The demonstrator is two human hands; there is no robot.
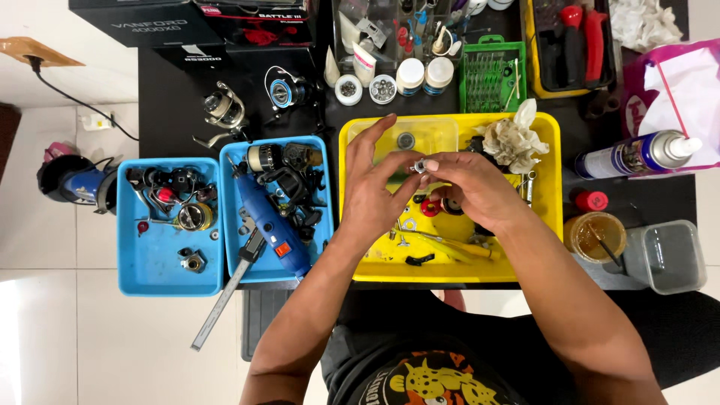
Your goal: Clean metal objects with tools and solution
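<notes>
A small silver part [420, 166] is pinched between the fingertips of the right hand [474, 189] and the left hand [373, 191], fingers spread, above the yellow tray [551, 180] at the table's front edge.

Shiny metal part [419, 166]; glossy yellow plastic tray [551, 180]; crumpled paper [512, 140].

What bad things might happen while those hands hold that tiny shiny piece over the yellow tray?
The small metal part is pinched only by fingertips of the left hand and right hand. If it slips, it may drop into the yellow tray and hide among the loose parts there. It might also bounce off the table. The open jar of brown grease stands by the right forearm, so an elbow may knock it.
</notes>
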